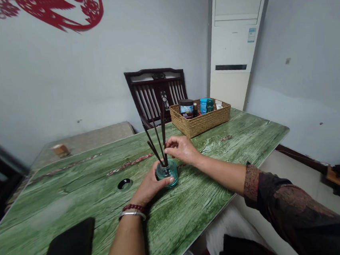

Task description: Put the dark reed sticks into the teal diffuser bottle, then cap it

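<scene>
A small teal glass diffuser bottle stands on the green wood-grain table, with several dark reed sticks rising out of it. My left hand is wrapped round the bottle's base, holding it. My right hand pinches one of the upright reed sticks just above the bottle's mouth. A black ring-shaped cap lies on the table a little left of the bottle.
A woven basket of jars and bottles sits at the table's far side. A dark wooden chair stands behind it, beside a white floor air conditioner. A flat black object lies at the near left edge.
</scene>
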